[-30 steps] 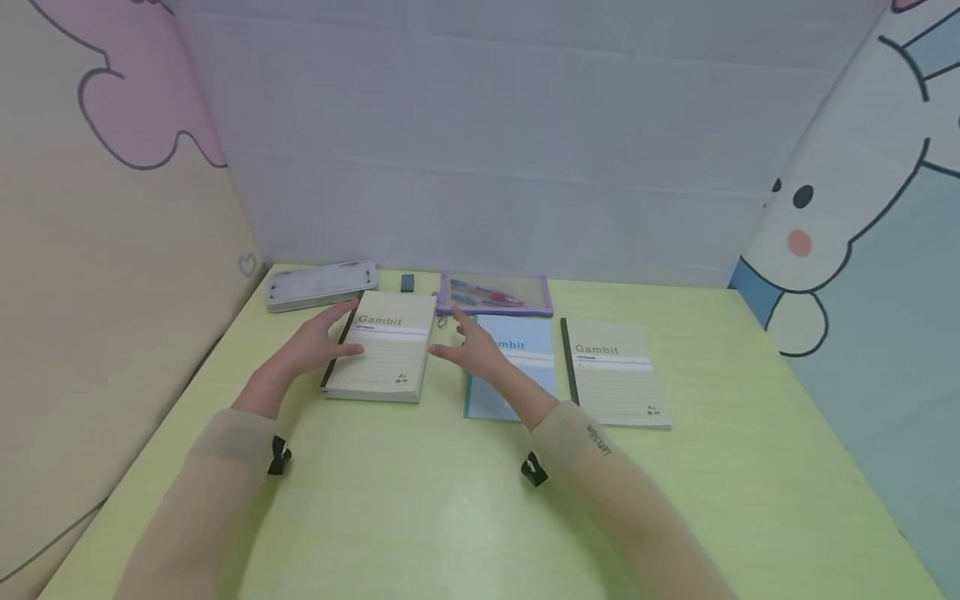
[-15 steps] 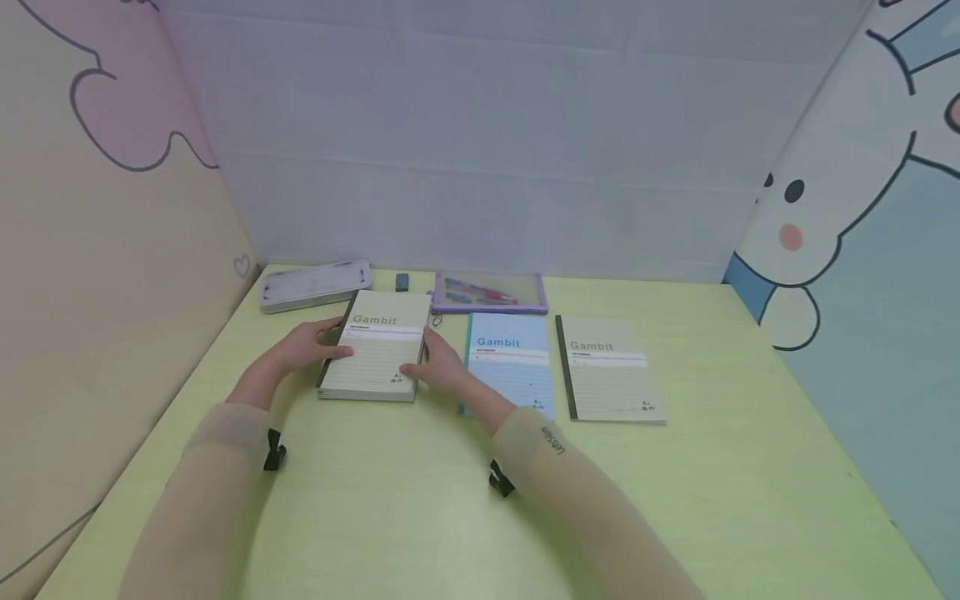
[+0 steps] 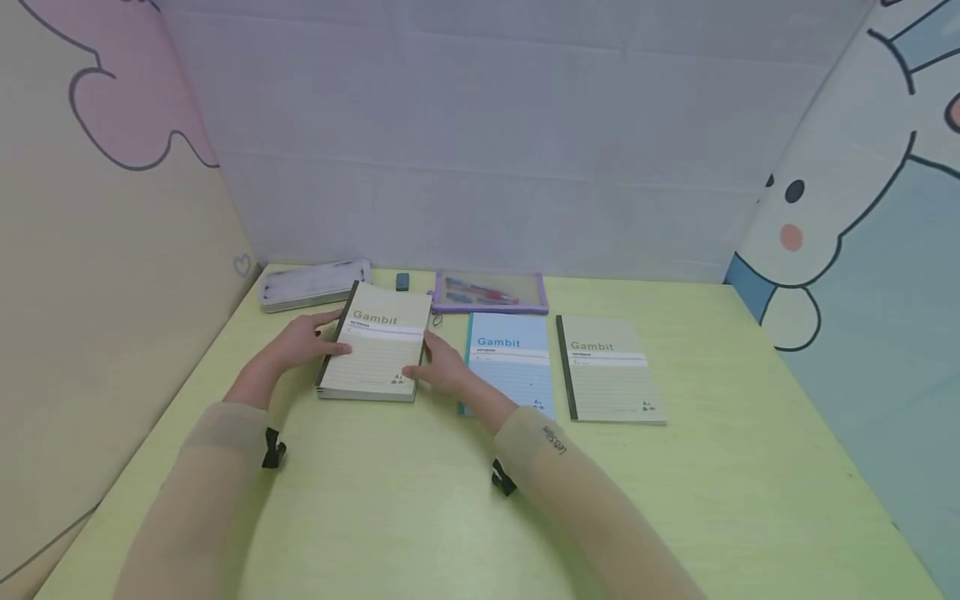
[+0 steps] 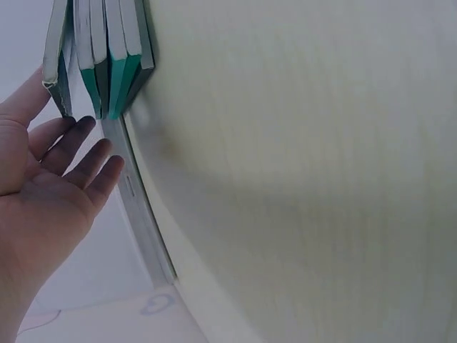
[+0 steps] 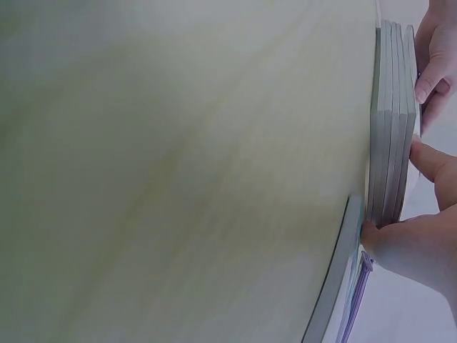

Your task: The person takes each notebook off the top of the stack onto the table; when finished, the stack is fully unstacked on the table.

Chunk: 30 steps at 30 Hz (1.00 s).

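The stack of notebooks (image 3: 378, 354) lies on the desk (image 3: 450, 500), long axis running away from the person, between both hands. The left hand (image 3: 300, 346) grips its spine edge with curled fingers; the right hand (image 3: 438, 367) pinches the opposite edge.

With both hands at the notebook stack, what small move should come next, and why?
Probably lift the top notebook clear: the left hand has raised its spine edge off the stack, and the right hand pinches the opposite edge, so it is already half free.
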{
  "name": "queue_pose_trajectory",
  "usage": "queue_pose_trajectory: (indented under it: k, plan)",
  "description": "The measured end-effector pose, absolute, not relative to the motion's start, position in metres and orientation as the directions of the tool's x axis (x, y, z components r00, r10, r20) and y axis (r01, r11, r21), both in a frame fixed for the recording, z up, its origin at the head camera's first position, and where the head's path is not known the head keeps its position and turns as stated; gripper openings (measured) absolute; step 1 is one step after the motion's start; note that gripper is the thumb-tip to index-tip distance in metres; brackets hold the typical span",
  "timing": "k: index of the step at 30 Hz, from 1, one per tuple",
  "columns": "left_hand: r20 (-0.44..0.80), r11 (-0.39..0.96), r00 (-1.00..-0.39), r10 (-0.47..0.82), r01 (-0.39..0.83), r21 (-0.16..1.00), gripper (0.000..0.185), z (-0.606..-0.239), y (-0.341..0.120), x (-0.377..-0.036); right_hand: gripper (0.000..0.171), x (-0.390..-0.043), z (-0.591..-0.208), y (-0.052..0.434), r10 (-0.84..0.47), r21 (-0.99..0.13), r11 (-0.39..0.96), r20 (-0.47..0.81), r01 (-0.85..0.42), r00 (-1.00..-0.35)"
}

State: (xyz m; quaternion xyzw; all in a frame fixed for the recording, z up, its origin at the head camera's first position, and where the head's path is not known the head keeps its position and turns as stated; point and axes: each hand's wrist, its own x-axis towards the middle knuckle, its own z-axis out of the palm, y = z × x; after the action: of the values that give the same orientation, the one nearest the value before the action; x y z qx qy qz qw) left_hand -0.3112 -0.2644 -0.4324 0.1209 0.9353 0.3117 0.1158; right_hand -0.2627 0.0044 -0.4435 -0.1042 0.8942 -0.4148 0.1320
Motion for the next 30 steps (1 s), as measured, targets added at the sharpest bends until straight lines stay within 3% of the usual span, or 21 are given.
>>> queue_pose_trajectory:
  k: [6, 13, 21, 30]
  plan:
    - [-0.076, 0.742, -0.946, 0.317, 0.197, 0.640, 0.086, -0.428, -0.262, -0.309, 0.086, -0.264, -0.444, 0.008, -0.279, -0.789, 0.613, -0.169, -0.040, -0.945]
    - [-0.114, 0.638, -0.938, 0.326, 0.129, 0.759, 0.082, -0.422, -0.250, -0.305, 0.086, -0.265, -0.441, 0.014, -0.261, -0.814, 0.581, -0.197, 0.010, -0.945]
    - [-0.091, 0.634, -0.947, 0.307, 0.132, 0.762, 0.086, -0.410, -0.238, -0.302, 0.081, -0.269, -0.430, 0.031, -0.286, -0.939, 0.329, -0.205, 0.105, -0.936]
    - [-0.023, 0.603, -0.960, 0.280, 0.157, 0.782, 0.085, -0.388, -0.212, -0.299, 0.074, -0.278, -0.405, 0.062, -0.244, -0.959, 0.284, -0.076, 0.004, -0.967]
